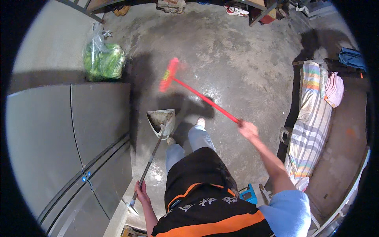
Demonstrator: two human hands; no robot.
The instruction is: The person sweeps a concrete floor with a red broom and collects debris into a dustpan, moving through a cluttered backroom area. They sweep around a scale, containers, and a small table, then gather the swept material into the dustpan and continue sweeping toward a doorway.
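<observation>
My right hand point(248, 130) is closed round the upper end of a red-handled broom point(205, 98). Its red and yellow-green head point(169, 75) is slightly blurred and lies ahead and to the left, over the concrete floor. My left hand point(141, 191) grips the dark, grey-banded handle of a long-handled dustpan point(160, 122). The pale dustpan rests near my feet, its opening facing away from me, with dark dirt or stains inside. The broom head is apart from the dustpan, farther out.
A grey cabinet point(100, 114) stands along the left side. Beyond it sits a clear plastic bag of green vegetables point(103, 61). At right lies plaid cloth point(308, 130) on a bench. A blue plastic stool point(248, 194) is close on my right. Shoes point(237, 11) lie at the far edge.
</observation>
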